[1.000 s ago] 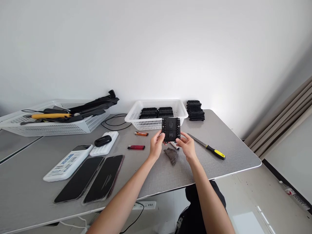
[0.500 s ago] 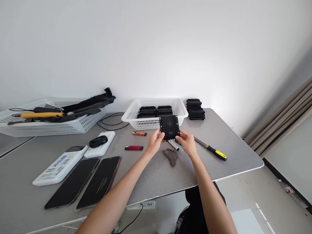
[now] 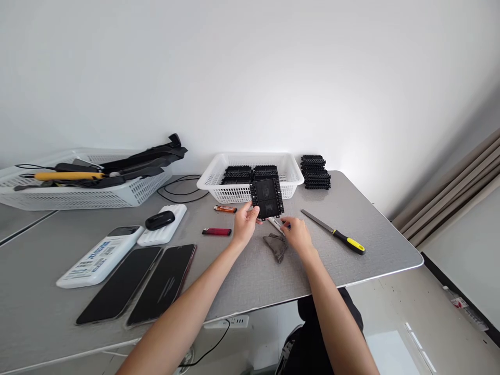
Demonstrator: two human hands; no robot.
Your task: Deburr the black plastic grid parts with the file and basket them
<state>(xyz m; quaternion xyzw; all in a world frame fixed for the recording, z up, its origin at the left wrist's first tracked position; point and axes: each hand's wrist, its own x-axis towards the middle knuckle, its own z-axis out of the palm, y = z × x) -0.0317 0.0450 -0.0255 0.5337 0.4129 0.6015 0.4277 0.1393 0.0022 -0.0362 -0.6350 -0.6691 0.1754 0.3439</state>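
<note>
My left hand (image 3: pixel 246 224) grips a black plastic plate (image 3: pixel 266 198) with toothed side edges by its lower left corner, holding it tilted up in front of the white basket (image 3: pixel 234 195). My right hand (image 3: pixel 299 234) is apart from the plate, low over the table, with its fingers closed at a small dark item that they mostly hide. Touching or just beside those fingers is a white marker pen (image 3: pixel 275 225). A crumpled grey cloth (image 3: pixel 276 247) lies below the pen. Similar black plates (image 3: pixel 239 172) sit in the basket.
Black plates stand in a stack (image 3: pixel 315 172) right of the basket. A file (image 3: pixel 332 232) with a black-yellow handle lies at right. Left are two lighters (image 3: pixel 216 232), power banks (image 3: pixel 99 258), phones (image 3: pixel 119 284) and a tool basket (image 3: pixel 144 190). The table edge (image 3: pixel 383 272) runs in front.
My right hand has let go of the plate and moved down to the table by the marker pen. The plate stays in my left hand, shifted slightly left. The view has tilted a little.
</note>
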